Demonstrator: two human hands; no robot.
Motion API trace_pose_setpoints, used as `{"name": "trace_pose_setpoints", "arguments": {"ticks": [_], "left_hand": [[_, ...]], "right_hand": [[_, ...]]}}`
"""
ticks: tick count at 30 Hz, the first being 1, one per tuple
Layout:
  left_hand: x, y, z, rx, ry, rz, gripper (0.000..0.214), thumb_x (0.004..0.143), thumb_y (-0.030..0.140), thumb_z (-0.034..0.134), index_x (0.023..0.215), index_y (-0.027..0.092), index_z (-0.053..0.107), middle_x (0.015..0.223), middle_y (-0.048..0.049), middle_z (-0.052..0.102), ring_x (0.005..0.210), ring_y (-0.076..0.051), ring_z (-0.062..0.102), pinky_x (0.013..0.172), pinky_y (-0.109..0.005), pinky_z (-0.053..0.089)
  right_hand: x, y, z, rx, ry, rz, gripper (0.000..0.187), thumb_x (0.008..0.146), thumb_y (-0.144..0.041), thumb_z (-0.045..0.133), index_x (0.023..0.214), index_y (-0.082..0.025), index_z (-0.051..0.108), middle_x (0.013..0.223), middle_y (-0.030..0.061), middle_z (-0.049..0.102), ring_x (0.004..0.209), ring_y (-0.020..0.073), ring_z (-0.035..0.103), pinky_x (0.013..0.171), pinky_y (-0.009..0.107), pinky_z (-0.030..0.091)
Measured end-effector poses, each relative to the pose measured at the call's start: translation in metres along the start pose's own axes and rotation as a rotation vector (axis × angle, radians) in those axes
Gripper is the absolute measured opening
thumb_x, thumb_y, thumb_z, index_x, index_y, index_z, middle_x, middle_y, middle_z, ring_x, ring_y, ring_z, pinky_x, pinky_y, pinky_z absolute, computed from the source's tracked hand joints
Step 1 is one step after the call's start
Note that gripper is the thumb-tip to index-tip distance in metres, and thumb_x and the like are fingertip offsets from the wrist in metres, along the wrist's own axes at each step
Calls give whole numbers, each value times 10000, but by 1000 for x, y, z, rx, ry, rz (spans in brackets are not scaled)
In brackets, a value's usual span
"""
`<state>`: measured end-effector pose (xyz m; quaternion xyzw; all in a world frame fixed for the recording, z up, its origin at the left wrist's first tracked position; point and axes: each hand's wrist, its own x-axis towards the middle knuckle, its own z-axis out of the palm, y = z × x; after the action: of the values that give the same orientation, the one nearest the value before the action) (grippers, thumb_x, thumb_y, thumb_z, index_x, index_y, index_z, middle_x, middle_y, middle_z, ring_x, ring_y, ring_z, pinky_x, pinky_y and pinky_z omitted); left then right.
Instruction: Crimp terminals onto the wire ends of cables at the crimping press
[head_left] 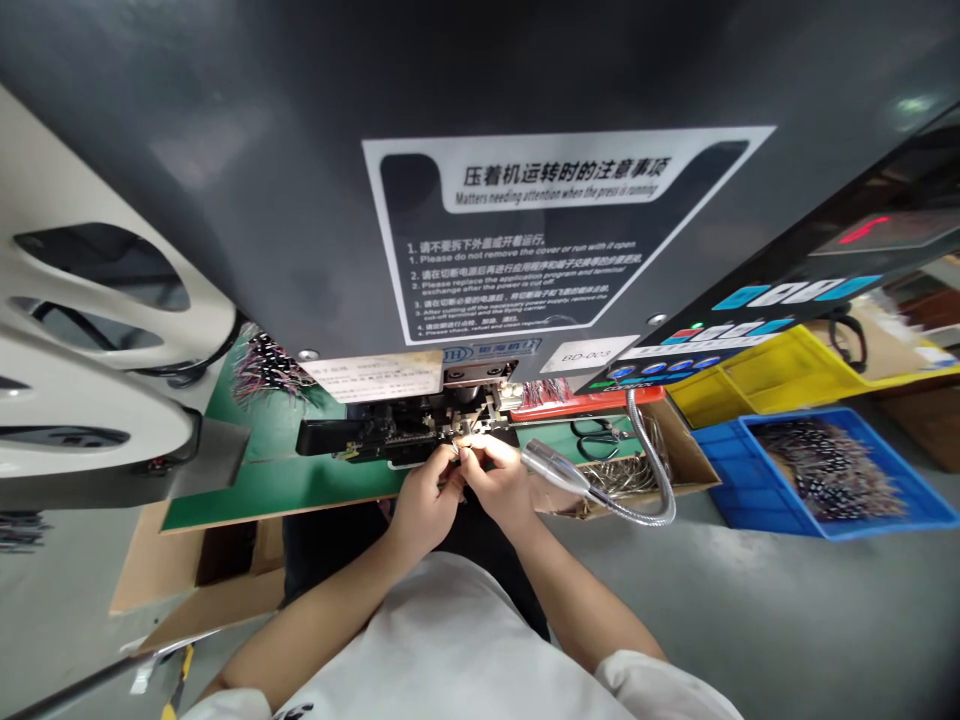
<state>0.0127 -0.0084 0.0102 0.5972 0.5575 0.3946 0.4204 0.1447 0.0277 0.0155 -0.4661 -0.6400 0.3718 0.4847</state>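
Fingertips (pixel 459 450) of both hands are pinched together, touching each other, on something too small to tell, right at the dark metal crimp press applicator (pixel 405 420). L hand (pixel 427 503) and R hand (pixel 499 485) sit above a green flat board (pixel 277 480). Silver gooseneck lamp (pixel 555 468) just R of hands; black-handled scissors (pixel 596 438) beyond; blue plastic crate (pixel 750 500) of wires farther R.

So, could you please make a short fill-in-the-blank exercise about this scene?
1. The left hand and right hand work at the front of a crimping _____.
2. The scissors lie on the _____ board.
3. The crate full of wires is _____.

press, green, blue
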Motion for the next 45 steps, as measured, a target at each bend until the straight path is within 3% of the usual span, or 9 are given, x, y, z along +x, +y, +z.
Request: {"name": "trace_pose_setpoints", "arguments": {"ticks": [8,13,19,26,29,37,45], "left_hand": [[-3,-4,2,-75,12,-7,190,985,389,502,979,217,584,706,25,630,600,-120,591,590,-206,436],[-3,-9,2,-79,-13,-11,201,990,389,497,939,206,564,675,27,601,585,-112,564,577,-202,422],[-3,-10,2,-234,-44,1,184,985,373,507,941,199,548,645,44,545,558,-102,528,553,-198,420],[-3,-10,0,-3,-15,7,185,999,359,472,993,207,579,710,10,618,623,-124,582,591,-210,434],[-3,-10,0,60,-10,3,180,996,357,475,999,210,580,725,-1,639,643,-137,603,602,-218,444],[-4,-9,0,108,7,44,141,990,305,473,963,213,576,787,-17,672,669,-144,619,619,-224,455],[1,-1,-1,86,14,11,200,1008,363,446,980,219,582,738,-4,663,669,-150,634,621,-225,459]], "right_hand": [[-7,5,4,44,31,92,114,851,-295,631,838,-182,631,551,-66,417,471,96,399,454,224,367],[-6,2,4,123,1,153,121,851,-305,630,831,-187,612,547,-74,399,456,92,391,446,221,365],[-6,2,4,290,-55,235,170,862,-342,623,802,-199,556,533,-82,396,432,94,406,422,217,375],[-8,2,7,112,52,173,128,827,-308,627,813,-183,606,550,-63,423,470,95,391,451,226,360],[-7,1,6,63,32,100,114,845,-274,599,845,-180,663,576,-39,481,496,110,438,464,232,387],[-8,4,3,-28,33,86,144,846,-284,613,880,-177,704,556,-41,501,487,110,448,491,242,399],[-2,-1,4,-54,57,76,162,845,-295,599,861,-166,695,551,-42,471,486,111,433,479,243,369]]}}
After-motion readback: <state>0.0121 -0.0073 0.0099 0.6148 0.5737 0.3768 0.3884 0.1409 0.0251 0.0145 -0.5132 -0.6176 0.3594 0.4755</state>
